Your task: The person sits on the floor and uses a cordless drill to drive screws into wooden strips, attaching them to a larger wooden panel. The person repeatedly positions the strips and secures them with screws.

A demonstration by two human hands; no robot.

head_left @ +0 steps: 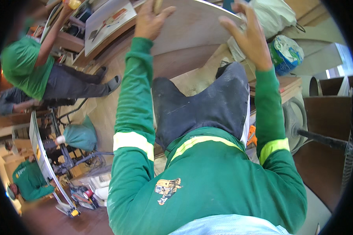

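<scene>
My left hand (pixel 148 21) is raised at the top edge of the head view, its thumb and fingers around a small tan piece with a rounded end (pixel 157 6). The upper part of that piece and my fingertips are cut off, so its exact kind does not show. Just beyond both hands lies a large pale board (pixel 192 29) with a curved-looking near edge. My right hand (pixel 249 37) hovers over the board's right end, thumb and fingers spread, holding nothing; its fingertips are slightly blurred.
White sacks (pixel 274 17) and a blue-green plastic bag (pixel 286 55) lie to the right. A person in green (pixel 31 66) stands at the left by a white-topped table (pixel 110 27); another person (pixel 31 178) sits lower left. A pedestal fan (pixel 296 123) stands near my right elbow.
</scene>
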